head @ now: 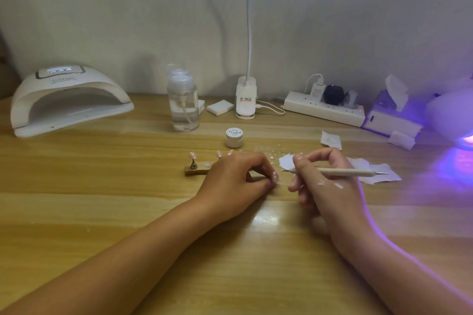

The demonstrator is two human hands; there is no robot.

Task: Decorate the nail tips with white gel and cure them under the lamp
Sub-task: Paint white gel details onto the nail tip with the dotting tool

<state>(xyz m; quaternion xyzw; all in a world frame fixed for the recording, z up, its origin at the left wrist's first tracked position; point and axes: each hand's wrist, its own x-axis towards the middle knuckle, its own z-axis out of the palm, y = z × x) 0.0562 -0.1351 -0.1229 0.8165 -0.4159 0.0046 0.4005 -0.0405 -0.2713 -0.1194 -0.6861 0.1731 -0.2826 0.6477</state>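
Your left hand (238, 176) pinches a pale pink nail tip (274, 176) in curled fingers; your right hand (325, 179) grips a slim beige pen (345, 172); just beyond, the small white round gel jar (234, 137) stands lidded; the clear plastic pump bottle (183, 107) holds clear liquid.

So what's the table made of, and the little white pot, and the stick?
The table looks like wood or a wood-look laminate: pale grain stripes, and a glossy glare spot. The little white pot seems smooth plastic, though it could be glass. The stick in the right hand looks like matte pale wood with a metal tip.
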